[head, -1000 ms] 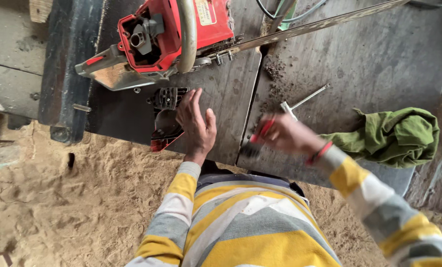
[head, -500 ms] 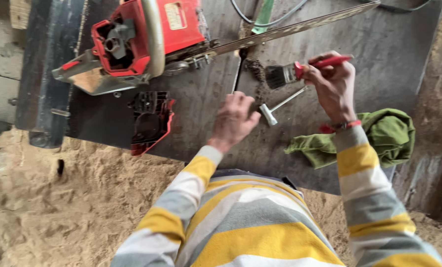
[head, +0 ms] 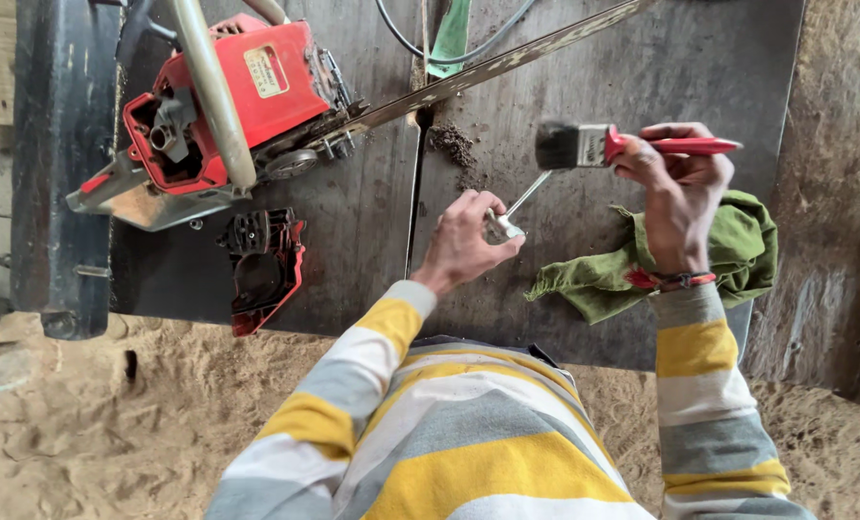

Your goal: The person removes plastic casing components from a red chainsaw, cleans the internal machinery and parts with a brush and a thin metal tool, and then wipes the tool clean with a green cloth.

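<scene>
The left hand (head: 463, 241), at the centre of the frame, is closed around the socket end of a slim silver metal T-shaped wrench (head: 516, 214). The wrench shaft runs from the fingers up and to the right, just above the dark grey metal workbench surface (head: 584, 77).

The right hand (head: 678, 188), at the right of centre, is closed around the red plastic handle of a flat paintbrush with dark bristles and a silver ferrule (head: 593, 145). The brush is held level above the bench, bristles pointing left, handle tip pointing right. The bristles sit above the wrench shaft, near a small pile of brown sawdust (head: 454, 146).

Below the right wrist, a crumpled green cloth rag (head: 608, 274) lies on the bench near its front edge.

At the upper left of the frame, a red chainsaw body with a pale curved handle bar (head: 228, 111) lies on the bench with its side cover off. Its long metal guide bar (head: 507, 63) extends toward the upper right. The detached red and black side cover (head: 261, 265) lies just below the saw body, at the bench edge.

Sandy sawdust-covered ground (head: 112, 433) fills the lower left.
</scene>
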